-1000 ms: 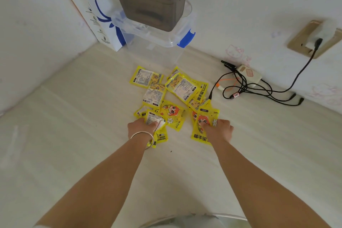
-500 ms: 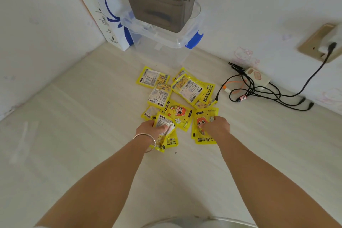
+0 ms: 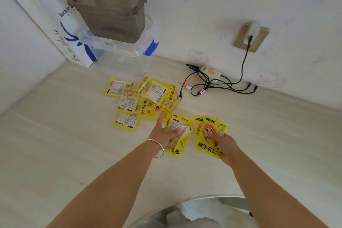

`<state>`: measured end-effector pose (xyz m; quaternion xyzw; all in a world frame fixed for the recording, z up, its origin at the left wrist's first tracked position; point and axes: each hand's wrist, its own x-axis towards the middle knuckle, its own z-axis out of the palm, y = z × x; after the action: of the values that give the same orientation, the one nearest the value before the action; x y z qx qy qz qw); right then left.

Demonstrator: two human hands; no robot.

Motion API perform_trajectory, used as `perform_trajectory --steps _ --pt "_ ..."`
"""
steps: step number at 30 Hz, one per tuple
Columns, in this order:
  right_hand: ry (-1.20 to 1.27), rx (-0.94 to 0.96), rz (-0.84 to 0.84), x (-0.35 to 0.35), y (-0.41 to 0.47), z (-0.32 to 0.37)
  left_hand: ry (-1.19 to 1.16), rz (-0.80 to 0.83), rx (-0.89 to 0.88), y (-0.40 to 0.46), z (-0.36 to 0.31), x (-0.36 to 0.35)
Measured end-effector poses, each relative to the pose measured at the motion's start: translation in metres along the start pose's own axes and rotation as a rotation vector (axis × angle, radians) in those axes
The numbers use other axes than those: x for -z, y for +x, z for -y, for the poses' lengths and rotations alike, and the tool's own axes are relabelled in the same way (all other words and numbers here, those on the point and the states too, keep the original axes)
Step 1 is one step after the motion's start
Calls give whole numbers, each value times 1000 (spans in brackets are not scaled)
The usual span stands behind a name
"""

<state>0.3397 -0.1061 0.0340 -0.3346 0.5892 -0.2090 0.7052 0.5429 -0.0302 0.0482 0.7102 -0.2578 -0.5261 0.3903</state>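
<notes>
So the left bunch [image 3: 178, 140] of yellow hand-warmer packets is just below the middle of the frame, gripped in your left hand [image 3: 165, 134]. The palm is turned to the right, one finger sticks straight up toward the top of the frame, and the other fingers [image 3: 176, 132] are curled across the printed back of the top packet. The packets are fanned and overlapping, so I can't count them, and the print is too blurry to read.

Just right of it and not touching, the right bunch [image 3: 207, 146] is face up with the cartoon character showing. Your right hand [image 3: 224, 144] pinches it at the lower right corner, thumb lying on the front. The rest of those fingers are under the packets, so I can't tell how they lie. It looks like two packets, one mostly hidden behind the other.

Both forearms come in from the bottom edge, with a silver bangle [image 3: 157, 149] on the left wrist. I can't tell if either bunch touches the floor [image 3: 55, 144].

Above your hands a loose pile [image 3: 144, 98] of the same packets lies overlapping, some face down. In the upper left a brown bin [image 3: 111, 11] stands on a clear lidded box [image 3: 125, 55], next to a white paper bag [image 3: 51, 5]. On the right, black cables [image 3: 218, 83] run up to a wall socket [image 3: 249, 37]
</notes>
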Motion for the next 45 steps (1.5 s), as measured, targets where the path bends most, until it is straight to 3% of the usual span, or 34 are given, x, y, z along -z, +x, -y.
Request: perform_trajectory --steps 10,23,34,41,45 --pt "398 48 -416 115 -113 -73 160 529 1 -48 -18 -149" --pt "905 47 -876 263 -270 -208 433 948 53 -191 42 -385" --pt "1129 -68 -931 385 -284 -307 805 963 -32 -246 108 -527" --pt "1221 -176 -1015 427 -269 -305 956 887 -97 -229 134 -599" --pt "1223 -263 -1059 454 -249 -312 1047 924 -91 -213 147 -640"
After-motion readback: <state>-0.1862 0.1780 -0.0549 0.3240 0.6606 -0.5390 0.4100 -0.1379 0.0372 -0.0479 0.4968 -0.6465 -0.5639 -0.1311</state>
